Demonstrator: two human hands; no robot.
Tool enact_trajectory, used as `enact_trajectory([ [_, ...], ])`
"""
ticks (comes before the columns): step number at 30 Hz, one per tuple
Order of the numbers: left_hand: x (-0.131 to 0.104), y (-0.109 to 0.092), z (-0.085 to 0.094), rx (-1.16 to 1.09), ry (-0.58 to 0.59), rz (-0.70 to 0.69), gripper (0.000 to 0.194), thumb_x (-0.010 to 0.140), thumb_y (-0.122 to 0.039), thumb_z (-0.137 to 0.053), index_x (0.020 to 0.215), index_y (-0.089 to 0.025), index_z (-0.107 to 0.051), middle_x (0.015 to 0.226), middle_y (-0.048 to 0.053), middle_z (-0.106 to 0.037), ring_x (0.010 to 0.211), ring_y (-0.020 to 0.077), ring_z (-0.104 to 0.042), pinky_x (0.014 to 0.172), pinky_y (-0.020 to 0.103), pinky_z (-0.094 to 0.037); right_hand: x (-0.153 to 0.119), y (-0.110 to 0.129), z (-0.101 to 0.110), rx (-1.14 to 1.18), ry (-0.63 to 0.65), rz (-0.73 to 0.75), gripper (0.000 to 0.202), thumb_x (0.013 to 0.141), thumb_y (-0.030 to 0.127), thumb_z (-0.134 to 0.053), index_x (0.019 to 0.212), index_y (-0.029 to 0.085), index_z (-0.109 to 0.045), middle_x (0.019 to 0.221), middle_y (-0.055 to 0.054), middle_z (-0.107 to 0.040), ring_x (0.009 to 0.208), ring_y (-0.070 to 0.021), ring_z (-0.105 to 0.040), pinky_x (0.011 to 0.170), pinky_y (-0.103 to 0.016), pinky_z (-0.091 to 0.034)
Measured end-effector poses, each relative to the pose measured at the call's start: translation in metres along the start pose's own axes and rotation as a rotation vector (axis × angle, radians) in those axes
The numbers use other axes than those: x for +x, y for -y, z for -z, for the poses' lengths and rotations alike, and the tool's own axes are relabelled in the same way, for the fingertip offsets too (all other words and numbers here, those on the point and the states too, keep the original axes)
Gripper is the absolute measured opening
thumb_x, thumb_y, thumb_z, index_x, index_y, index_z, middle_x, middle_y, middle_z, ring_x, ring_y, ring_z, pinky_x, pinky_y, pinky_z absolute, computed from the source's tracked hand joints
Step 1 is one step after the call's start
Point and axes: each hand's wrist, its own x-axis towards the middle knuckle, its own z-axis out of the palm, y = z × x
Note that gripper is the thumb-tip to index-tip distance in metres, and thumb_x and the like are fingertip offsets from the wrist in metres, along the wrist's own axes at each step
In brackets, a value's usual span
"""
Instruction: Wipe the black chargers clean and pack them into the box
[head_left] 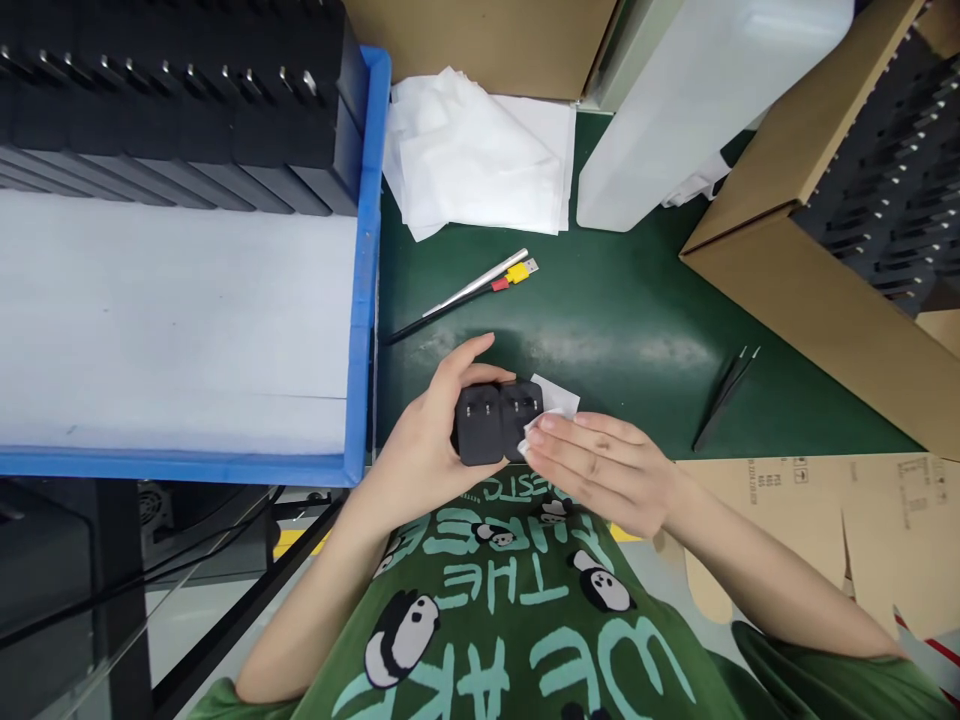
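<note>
Two black power adapters (480,435) with metal prongs sit side by side in my left hand (431,435). The fingers and thumb of that hand wrap around them from the left, close to my body. My right hand (607,465) presses a small white wipe (556,396) against the right end of the pair. Its fingers lie close together and partly hide the wipe and the right adapter. Beyond my hands, a cable with a yellow USB plug (517,272) lies alongside a silver pen-like stick (480,280) on the green table (615,330).
At left is a blue tray (362,300) with rows of black adapters (187,110) at its far end. White sheets (480,155) lie at the back. A cardboard box (795,290) of adapters stands at right, with black tweezers (724,395) before it. A pale panel (697,110) leans behind.
</note>
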Motion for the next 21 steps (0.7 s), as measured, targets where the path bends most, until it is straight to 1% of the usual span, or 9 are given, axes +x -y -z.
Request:
enact_trajectory([
  [4, 0.000, 0.001, 0.000, 0.007, -0.013, -0.007, 0.090, 0.078, -0.023, -0.078, 0.150, -0.030, -0.025, 0.126, 0.006, -0.066, 0.119, 0.0221, -0.065, 0.095, 0.032, -0.054, 0.002, -0.002, 0.004, 0.078, 0.040, 0.037, 0.030, 0.099, 0.012, -0.048, 0.119, 0.007, -0.070, 0.127, -0.008, -0.070, 0.129, -0.0200, -0.060, 0.110, -0.029, -0.053],
  [7, 0.000, 0.002, 0.000, 0.017, -0.021, -0.018, 0.095, 0.074, -0.018, -0.079, 0.151, -0.031, -0.025, 0.127, 0.006, -0.066, 0.119, 0.0221, -0.065, 0.094, 0.031, -0.055, -0.005, -0.008, 0.018, 0.077, 0.084, -0.048, 0.036, 0.100, 0.008, -0.041, 0.127, 0.009, -0.065, 0.127, -0.008, -0.071, 0.132, -0.0187, -0.057, 0.109, -0.031, -0.054],
  [9, -0.001, 0.003, -0.001, 0.026, -0.033, -0.037, 0.097, 0.072, -0.015, -0.080, 0.150, -0.031, -0.026, 0.126, 0.006, -0.066, 0.117, 0.0221, -0.065, 0.092, 0.031, -0.055, -0.011, -0.013, 0.031, 0.062, 0.007, -0.229, 0.044, 0.098, 0.006, -0.043, 0.139, 0.015, -0.057, 0.130, -0.008, -0.070, 0.132, -0.0205, -0.058, 0.110, -0.035, -0.054],
  [12, -0.002, 0.003, -0.005, 0.071, -0.103, -0.060, 0.092, 0.070, -0.014, -0.081, 0.146, -0.031, -0.033, 0.124, 0.006, -0.067, 0.113, 0.0217, -0.067, 0.089, 0.030, -0.056, -0.026, -0.019, 0.051, 0.037, -0.122, -0.614, 0.054, 0.099, 0.013, -0.047, 0.152, 0.022, -0.042, 0.140, -0.010, -0.062, 0.129, -0.0285, -0.060, 0.108, -0.047, -0.055],
  [13, -0.002, 0.002, -0.008, 0.099, -0.135, -0.061, 0.089, 0.070, -0.014, -0.081, 0.144, -0.031, -0.036, 0.124, 0.005, -0.067, 0.111, 0.0216, -0.068, 0.089, 0.030, -0.056, -0.034, -0.019, 0.057, 0.004, -0.131, -0.736, 0.053, 0.100, 0.017, -0.046, 0.152, 0.025, -0.042, 0.142, -0.010, -0.060, 0.126, -0.0299, -0.062, 0.106, -0.049, -0.057],
  [15, -0.003, 0.002, -0.014, 0.167, -0.197, -0.060, 0.082, 0.069, -0.014, -0.082, 0.139, -0.029, -0.043, 0.123, 0.005, -0.066, 0.110, 0.0211, -0.067, 0.090, 0.030, -0.055, -0.056, -0.020, 0.068, -0.122, -0.062, -0.906, 0.049, 0.102, 0.020, -0.042, 0.149, 0.034, -0.046, 0.143, -0.003, -0.059, 0.120, -0.0295, -0.065, 0.102, -0.051, -0.058],
  [17, -0.003, 0.001, -0.019, 0.232, -0.250, -0.077, 0.074, 0.069, -0.015, -0.082, 0.134, -0.027, -0.048, 0.121, 0.005, -0.067, 0.109, 0.0212, -0.067, 0.092, 0.030, -0.055, -0.084, -0.021, 0.074, -0.271, 0.051, -0.924, 0.051, 0.101, 0.018, -0.040, 0.146, 0.040, -0.050, 0.143, 0.003, -0.059, 0.118, -0.0298, -0.066, 0.100, -0.052, -0.058],
  [19, -0.003, 0.002, -0.023, 0.275, -0.295, -0.110, 0.067, 0.069, -0.017, -0.083, 0.128, -0.026, -0.052, 0.119, 0.005, -0.067, 0.108, 0.0216, -0.066, 0.093, 0.031, -0.054, -0.110, -0.024, 0.077, -0.338, 0.160, -0.856, 0.058, 0.098, 0.013, -0.043, 0.149, 0.042, -0.045, 0.146, 0.006, -0.056, 0.122, -0.0315, -0.063, 0.102, -0.054, -0.057],
  [21, -0.003, 0.003, -0.024, 0.299, -0.331, -0.140, 0.063, 0.069, -0.018, -0.083, 0.124, -0.025, -0.054, 0.117, 0.005, -0.067, 0.106, 0.0219, -0.066, 0.092, 0.032, -0.055, -0.127, -0.027, 0.077, -0.345, 0.188, -0.782, 0.064, 0.095, 0.009, -0.049, 0.151, 0.040, -0.042, 0.146, 0.005, -0.056, 0.123, -0.0312, -0.063, 0.103, -0.051, -0.057],
])
